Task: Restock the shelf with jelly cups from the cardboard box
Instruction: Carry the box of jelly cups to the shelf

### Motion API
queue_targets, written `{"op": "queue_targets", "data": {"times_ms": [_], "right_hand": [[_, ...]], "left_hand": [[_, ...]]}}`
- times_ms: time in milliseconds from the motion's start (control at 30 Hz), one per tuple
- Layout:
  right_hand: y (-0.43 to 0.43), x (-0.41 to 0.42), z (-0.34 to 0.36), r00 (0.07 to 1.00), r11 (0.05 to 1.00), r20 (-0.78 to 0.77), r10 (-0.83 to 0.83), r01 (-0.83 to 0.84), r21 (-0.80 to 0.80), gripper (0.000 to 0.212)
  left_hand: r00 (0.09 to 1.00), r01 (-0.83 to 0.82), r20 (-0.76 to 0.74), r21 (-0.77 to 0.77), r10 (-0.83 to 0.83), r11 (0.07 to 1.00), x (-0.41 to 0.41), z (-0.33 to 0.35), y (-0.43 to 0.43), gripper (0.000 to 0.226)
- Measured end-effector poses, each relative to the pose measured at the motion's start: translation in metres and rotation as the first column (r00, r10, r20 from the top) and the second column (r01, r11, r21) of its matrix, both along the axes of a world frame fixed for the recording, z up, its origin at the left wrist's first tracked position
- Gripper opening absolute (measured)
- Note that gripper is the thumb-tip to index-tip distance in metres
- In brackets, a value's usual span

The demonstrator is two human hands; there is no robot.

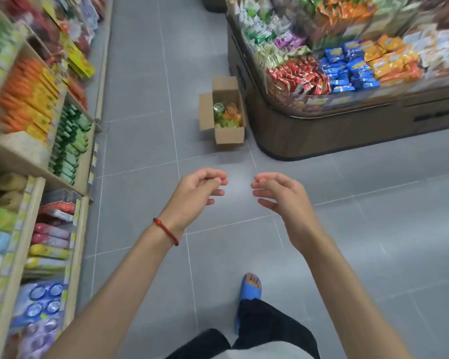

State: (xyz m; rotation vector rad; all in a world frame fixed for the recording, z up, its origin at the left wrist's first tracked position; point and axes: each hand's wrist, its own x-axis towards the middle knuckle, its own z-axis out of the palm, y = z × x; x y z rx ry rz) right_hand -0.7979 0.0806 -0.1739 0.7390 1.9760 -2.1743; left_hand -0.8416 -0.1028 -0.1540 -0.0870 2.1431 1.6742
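- Grey floor (145, 141); cardboard box (228, 136) beside candy island (322, 136), flaps open for reach.
- Jelly cups (228, 114) inside.
- Left hand (196, 189), right hand (283, 193) apart, empty, loosely curled, probably ready to grab.

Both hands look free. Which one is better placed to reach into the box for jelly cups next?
Left, narrowly. Both the left hand and right hand are empty, but the left's fingertips line up with the cardboard box ahead, whose right side stands close against the display island.
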Motion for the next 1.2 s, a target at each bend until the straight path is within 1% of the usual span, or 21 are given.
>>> {"op": "queue_targets", "data": {"times_ms": [167,233,300,467,567,667,800,900,1000,1100,1200], "right_hand": [[0.032,-0.143,-0.004,0.993,0.993,0.044,0.107,-0.109,0.046,0.019],[0.040,-0.186,-0.008,0.991,0.991,0.045,0.124,-0.127,0.047,0.019],[0.048,-0.246,-0.016,0.989,0.989,0.065,0.134,-0.137,0.046,0.020],[0.061,-0.392,-0.038,0.990,0.991,0.087,0.109,-0.115,0.065,0.020],[0.066,-0.472,-0.047,0.986,0.991,0.141,0.085,-0.099,0.093,0.021],[0.071,-0.554,-0.056,0.984,0.992,0.158,0.079,-0.094,0.088,0.020],[0.080,-0.643,-0.070,0.976,0.993,0.201,0.081,-0.096,0.067,0.020],[0.093,-0.709,-0.091,0.969,0.994,0.226,0.095,-0.106,0.037,0.020],[0.113,-0.773,-0.120,0.958,0.992,0.270,0.101,-0.116,0.041,0.020],[0.128,-0.833,-0.148,0.944,0.991,0.311,0.112,-0.129,0.036,0.020],[0.137,-0.881,-0.174,0.929,0.992,0.357,0.096,-0.117,0.039,0.018]], "left_hand": [[0.997,-0.060,0.039,-0.006,0.061,0.998,-0.125,-0.007,0.029,0.020],[0.996,-0.073,0.048,-0.007,0.073,0.997,-0.164,-0.011,0.032,0.020],[0.993,-0.100,0.065,-0.005,0.101,0.995,-0.223,-0.021,0.035,0.020],[0.990,-0.111,0.094,0.005,0.110,0.994,-0.374,-0.054,0.037,0.020],[0.985,-0.112,0.130,-0.007,0.112,0.994,-0.461,-0.062,0.040,0.022],[0.987,-0.075,0.139,-0.006,0.075,0.997,-0.547,-0.068,0.049,0.023],[0.982,-0.033,0.187,-0.037,0.040,0.999,-0.639,-0.081,0.064,0.022],[0.972,-0.039,0.231,-0.054,0.050,0.998,-0.703,-0.101,0.078,0.022],[0.960,-0.062,0.267,-0.074,0.080,0.995,-0.770,-0.132,0.099,0.022],[0.934,-0.133,0.321,-0.096,0.157,0.986,-0.829,-0.160,0.117,0.022],[0.910,-0.161,0.369,-0.106,0.189,0.981,-0.874,-0.190,0.131,0.020]]}}
